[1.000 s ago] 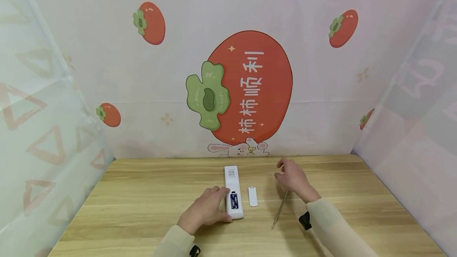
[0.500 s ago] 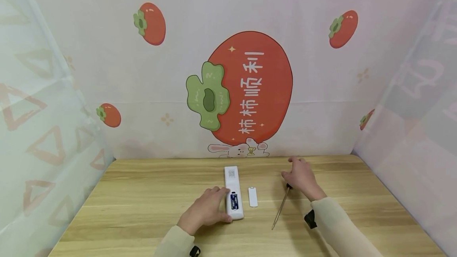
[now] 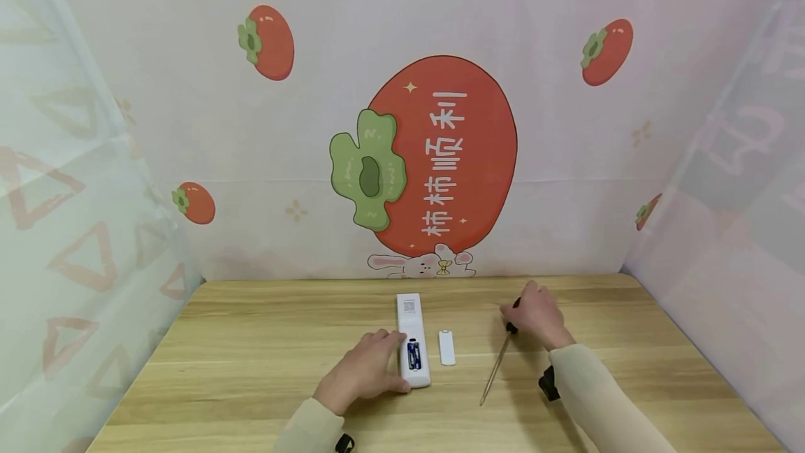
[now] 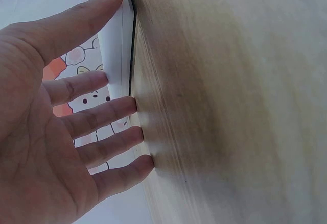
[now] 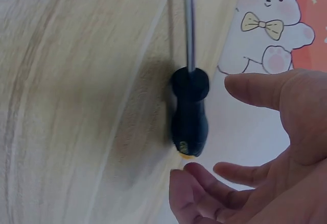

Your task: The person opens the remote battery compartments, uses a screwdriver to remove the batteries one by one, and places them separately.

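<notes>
Left hand [image 3: 363, 372] lies flat on the wooden surface [image 3: 251, 362], fingers straight and spread, thumb and forefinger pressed against the near left edge of the white remote control [image 3: 412, 341]. The left wrist view confirms that the fingertips [image 4: 134, 103] rest on the wood beside the remote's side wall; nothing is gripped.

The remote lies face down, lengthwise away from the person, with its battery bay open and a blue battery [image 3: 412, 354] seated in it. The small white battery cover [image 3: 446, 347] lies just to the right of the remote, apart from it.

Further right of the remote lies a screwdriver [image 3: 497, 365], its metal shaft pointing back toward the person and its black handle [image 5: 189, 113] at the far end. Right hand [image 3: 534, 317] is over that handle. In the right wrist view the fingers [image 5: 225, 175] and thumb are loosely curved on either side of the handle's end, with a visible gap; the hand is open and has no hold on it.

A persimmon-print cloth [image 3: 440, 152] backs the surface behind the remote.
</notes>
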A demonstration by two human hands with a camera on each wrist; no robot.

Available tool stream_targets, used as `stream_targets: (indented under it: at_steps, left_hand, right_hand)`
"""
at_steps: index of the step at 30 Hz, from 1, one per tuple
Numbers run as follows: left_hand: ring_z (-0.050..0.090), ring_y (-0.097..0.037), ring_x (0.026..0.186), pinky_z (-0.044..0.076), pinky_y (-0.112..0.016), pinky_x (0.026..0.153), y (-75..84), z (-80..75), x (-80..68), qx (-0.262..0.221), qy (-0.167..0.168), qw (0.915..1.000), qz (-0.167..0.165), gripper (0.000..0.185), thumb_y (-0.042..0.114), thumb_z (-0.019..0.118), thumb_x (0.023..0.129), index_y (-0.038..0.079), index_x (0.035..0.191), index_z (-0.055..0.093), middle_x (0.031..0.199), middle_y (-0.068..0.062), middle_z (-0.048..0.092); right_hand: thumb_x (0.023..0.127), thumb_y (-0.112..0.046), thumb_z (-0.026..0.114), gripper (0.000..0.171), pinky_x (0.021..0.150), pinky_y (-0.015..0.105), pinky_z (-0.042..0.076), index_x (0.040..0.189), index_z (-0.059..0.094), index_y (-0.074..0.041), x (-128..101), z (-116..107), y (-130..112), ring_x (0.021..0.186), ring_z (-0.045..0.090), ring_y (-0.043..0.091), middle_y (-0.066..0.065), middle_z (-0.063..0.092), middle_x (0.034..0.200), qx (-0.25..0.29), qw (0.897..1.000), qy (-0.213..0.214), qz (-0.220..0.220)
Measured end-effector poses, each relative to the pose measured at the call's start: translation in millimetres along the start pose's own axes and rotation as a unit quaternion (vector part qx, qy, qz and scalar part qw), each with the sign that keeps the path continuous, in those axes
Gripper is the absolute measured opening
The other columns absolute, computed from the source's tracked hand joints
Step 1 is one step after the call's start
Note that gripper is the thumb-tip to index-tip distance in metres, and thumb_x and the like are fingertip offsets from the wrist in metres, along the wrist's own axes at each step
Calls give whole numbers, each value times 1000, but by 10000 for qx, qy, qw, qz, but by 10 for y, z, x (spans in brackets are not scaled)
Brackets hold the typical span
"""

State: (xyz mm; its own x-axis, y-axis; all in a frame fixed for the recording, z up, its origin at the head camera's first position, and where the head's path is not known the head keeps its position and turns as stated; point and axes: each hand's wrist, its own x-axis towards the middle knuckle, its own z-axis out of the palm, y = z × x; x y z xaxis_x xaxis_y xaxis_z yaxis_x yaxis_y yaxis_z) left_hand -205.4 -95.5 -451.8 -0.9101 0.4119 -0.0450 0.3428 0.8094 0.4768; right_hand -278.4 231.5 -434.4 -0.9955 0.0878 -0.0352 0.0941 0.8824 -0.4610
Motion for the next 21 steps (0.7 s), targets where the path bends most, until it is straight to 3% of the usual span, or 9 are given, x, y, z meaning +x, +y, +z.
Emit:
stream_targets:
  at_steps: [6, 13, 21]
  left_hand:
    - [53, -37, 124, 48, -58, 98, 0, 1, 0, 5, -22, 10000, -10, 82, 39, 90, 76, 5, 142, 55, 136, -16, 58]
    - [53, -36, 124, 47, -57, 99, 18, -10, -1, -42, -38, 10000, -71, 81, 39, 90, 76, 6, 141, 56, 135, -15, 58]
    - [53, -37, 124, 48, -57, 99, 26, -14, -8, -35, -32, 10000, -60, 81, 38, 90, 76, 5, 141, 56, 135, -16, 58]
  right_hand:
    - [91, -35, 70, 49, 54, 35, 39, 102, 49, 8, 40, 39, 68, 67, 48, 24, 12, 51, 79, 10, 9996, -168, 216]
    - [90, -33, 68, 56, 59, 40, 46, 113, 46, 14, 57, 88, 126, 73, 54, 31, 20, 57, 87, -168, 9987, -312, 363]
    - [92, -28, 62, 55, 59, 39, 45, 117, 44, 17, 74, 114, 136, 71, 54, 31, 22, 57, 87, -186, 9982, -467, 338]
